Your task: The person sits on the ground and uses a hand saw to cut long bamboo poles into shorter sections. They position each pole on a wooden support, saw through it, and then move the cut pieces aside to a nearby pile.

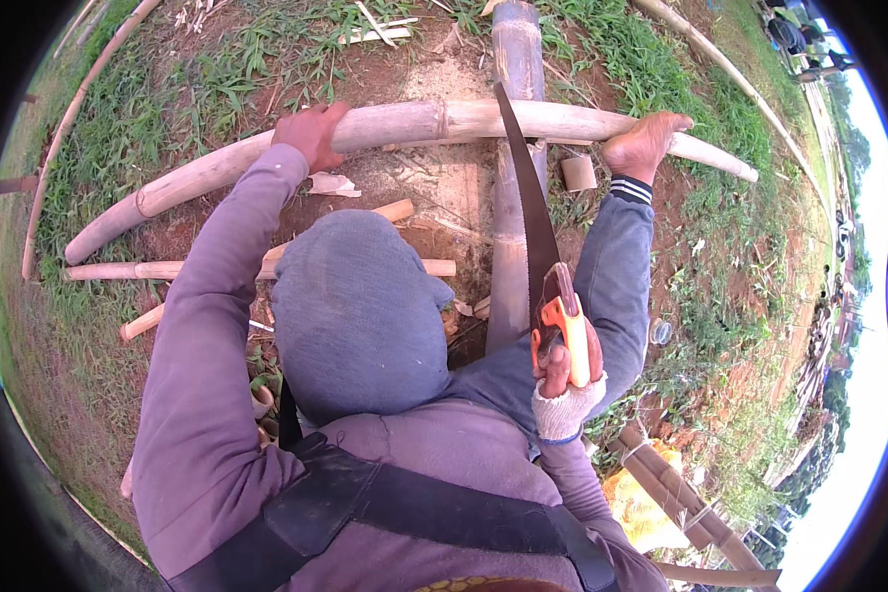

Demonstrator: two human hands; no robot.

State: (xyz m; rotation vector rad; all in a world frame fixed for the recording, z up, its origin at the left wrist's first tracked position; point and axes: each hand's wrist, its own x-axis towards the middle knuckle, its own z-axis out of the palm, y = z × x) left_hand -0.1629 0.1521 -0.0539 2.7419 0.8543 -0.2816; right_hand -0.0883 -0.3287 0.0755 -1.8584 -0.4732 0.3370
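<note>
A saw and a long pole outdoors.
The left hand holds the long pole, and a bare foot rests on it farther right. The right hand, in a white glove with bare fingertips, grips the saw's orange handle. The long pole lies across a thick pole, with green grass nearby.

The left arm reaches far out in front. The left grip is palm down, with its fingers curled over. The right arm is held closer in, and the right grip is closed tight. The right leg stretches forward to a bare right foot.
</note>
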